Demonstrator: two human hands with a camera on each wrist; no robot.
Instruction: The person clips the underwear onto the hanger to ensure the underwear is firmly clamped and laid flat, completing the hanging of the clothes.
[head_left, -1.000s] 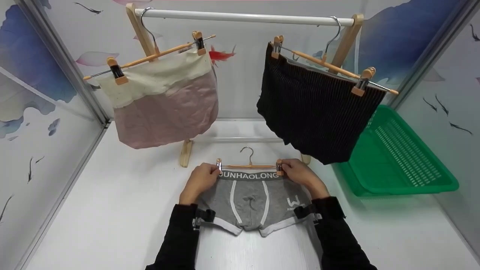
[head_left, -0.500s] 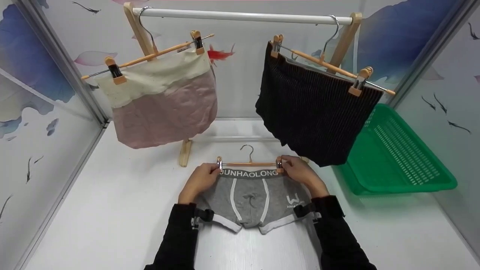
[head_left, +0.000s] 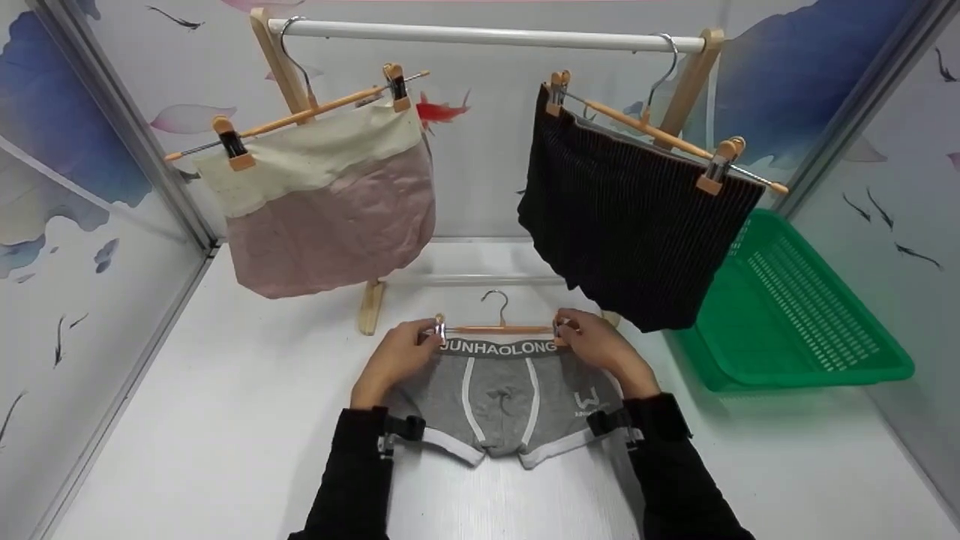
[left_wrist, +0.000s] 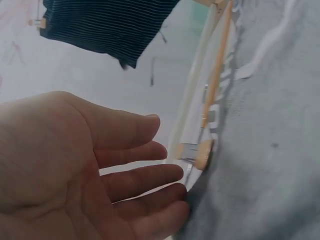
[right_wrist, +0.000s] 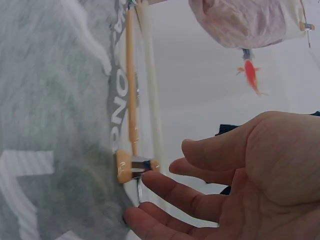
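Grey boxer briefs (head_left: 501,397) with a lettered waistband lie on the white table, their waistband in the clips of a wooden clip hanger (head_left: 501,329). At the left clip (left_wrist: 196,154) is my left hand (head_left: 397,356); in the left wrist view its thumb and fingers are spread apart, and the clip sits just beyond the fingertips. My right hand (head_left: 600,345) is at the right clip (right_wrist: 131,167). In the right wrist view its thumb stands away from the clip while a finger (right_wrist: 167,187) touches it. Neither hand pinches a clip.
Behind stands a rack with a white bar (head_left: 487,33). Pink-and-cream underwear (head_left: 330,225) hangs on its left, black ribbed underwear (head_left: 630,225) on its right, both from clip hangers. A green plastic basket (head_left: 817,375) stands at the right. Printed panels enclose the table.
My left hand has shifted slightly left and its fingers have parted at the clip. The right hand has moved slightly left over its clip. The boxer briefs and hanger stay nearly in place.
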